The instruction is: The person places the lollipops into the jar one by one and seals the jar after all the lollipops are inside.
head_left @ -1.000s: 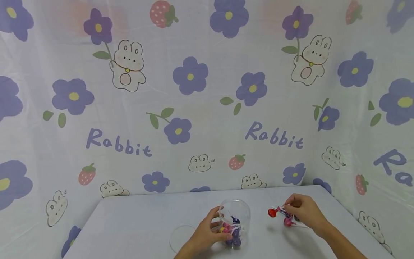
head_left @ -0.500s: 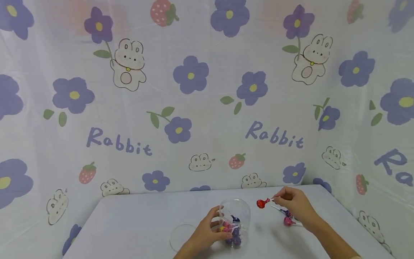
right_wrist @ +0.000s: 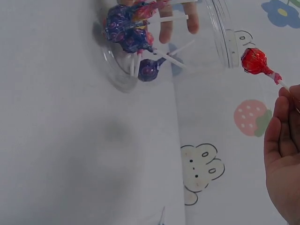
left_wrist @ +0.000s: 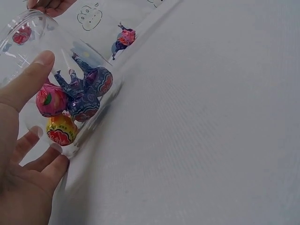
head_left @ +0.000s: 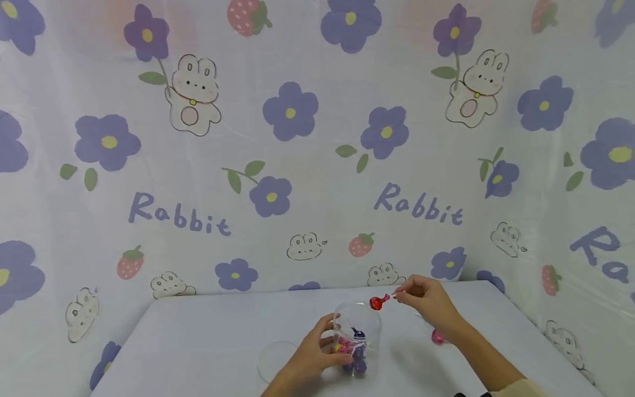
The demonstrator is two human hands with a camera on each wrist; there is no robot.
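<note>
My left hand (head_left: 317, 355) holds a clear plastic jar (head_left: 373, 331) from its left side, the thumb in front. The jar stands on the table with its mouth up. Several wrapped lollipops lie in its bottom, among them purple (left_wrist: 84, 107), pink (left_wrist: 51, 100) and yellow (left_wrist: 62, 130) ones. Between thumb and fingers, my right hand (head_left: 430, 303) pinches the white stick of a red lollipop (head_left: 377, 302). Its candy end points left, just over the right side of the jar's rim; the right wrist view has it outside the mouth.
A pink lollipop (head_left: 437, 336) lies on the table (head_left: 208, 342) to the right, partly behind my right forearm, with a white stick tip beside it. A clear round lid (head_left: 260, 358) lies left of the jar. A patterned curtain (head_left: 317, 165) hangs behind.
My right hand has lifted the red lollipop off the pile on the right and carried it left to the jar's rim. The left hand and the jar have stayed in place.
</note>
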